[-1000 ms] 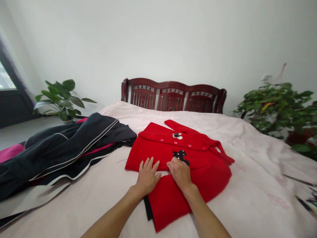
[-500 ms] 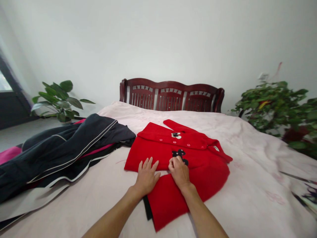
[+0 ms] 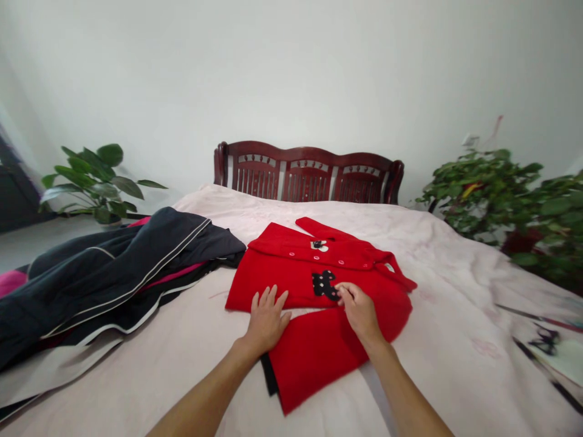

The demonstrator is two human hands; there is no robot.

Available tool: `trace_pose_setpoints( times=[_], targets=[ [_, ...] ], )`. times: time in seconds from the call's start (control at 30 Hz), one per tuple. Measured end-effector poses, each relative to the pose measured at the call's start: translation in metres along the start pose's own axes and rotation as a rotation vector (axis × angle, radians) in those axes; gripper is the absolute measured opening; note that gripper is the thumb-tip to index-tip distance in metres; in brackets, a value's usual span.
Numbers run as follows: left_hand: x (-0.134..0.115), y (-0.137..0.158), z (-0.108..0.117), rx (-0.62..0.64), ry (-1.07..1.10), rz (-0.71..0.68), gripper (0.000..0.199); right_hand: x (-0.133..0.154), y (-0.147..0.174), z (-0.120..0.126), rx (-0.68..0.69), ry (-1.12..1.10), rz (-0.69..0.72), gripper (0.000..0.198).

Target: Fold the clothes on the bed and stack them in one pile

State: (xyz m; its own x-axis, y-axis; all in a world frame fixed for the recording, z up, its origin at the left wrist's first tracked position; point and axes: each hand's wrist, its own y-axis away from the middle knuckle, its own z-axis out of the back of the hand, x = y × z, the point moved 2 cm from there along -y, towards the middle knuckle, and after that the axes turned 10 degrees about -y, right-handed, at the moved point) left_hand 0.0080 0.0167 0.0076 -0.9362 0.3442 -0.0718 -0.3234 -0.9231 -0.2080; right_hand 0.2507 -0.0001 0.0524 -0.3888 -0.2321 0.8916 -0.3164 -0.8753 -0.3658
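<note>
A red cardigan (image 3: 291,284) with pink buttons lies spread on the bed, its collar to the right and one sleeve (image 3: 314,349) stretched toward me. A black dog patch with pale dots (image 3: 322,284) decorates its front, and a black-and-white patch (image 3: 319,245) sits beyond the buttons. My left hand (image 3: 266,325) rests flat and open, fingers spread, at the cardigan's near edge beside the sleeve cuff. My right hand (image 3: 361,312) is closed in a pinch at the right end of the dog patch; whatever is between its fingertips is too small to make out.
Dark clothes with white piping (image 3: 136,273) are heaped on the left of the pale pink bedsheet (image 3: 182,370). A dark wooden headboard (image 3: 307,176) stands behind. Potted plants are at the left (image 3: 98,182) and right (image 3: 492,200). A patterned item (image 3: 546,340) lies at the right edge.
My right hand has moved rightward and its fingers now pinch at the dog patch's right end, uncovering more of the patch. My left hand stays flat on the cardigan. The view has shifted slightly.
</note>
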Motion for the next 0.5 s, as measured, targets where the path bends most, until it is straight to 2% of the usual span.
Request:
trace_pose_setpoints(
  times=[0.13,0.27,0.5],
  targets=[
    [0.0,0.0,0.0,-0.014,-0.007,-0.002,0.053,-0.007,0.018,0.026,0.057,0.07,-0.033,0.031],
    [0.0,0.0,-0.001,-0.017,-0.016,0.003,0.053,-0.019,0.035,0.034,0.09,0.06,-0.045,0.03],
    [0.001,0.0,0.0,-0.027,-0.013,-0.001,0.051,-0.018,0.047,0.035,0.114,0.212,0.129,0.021]
  ],
)
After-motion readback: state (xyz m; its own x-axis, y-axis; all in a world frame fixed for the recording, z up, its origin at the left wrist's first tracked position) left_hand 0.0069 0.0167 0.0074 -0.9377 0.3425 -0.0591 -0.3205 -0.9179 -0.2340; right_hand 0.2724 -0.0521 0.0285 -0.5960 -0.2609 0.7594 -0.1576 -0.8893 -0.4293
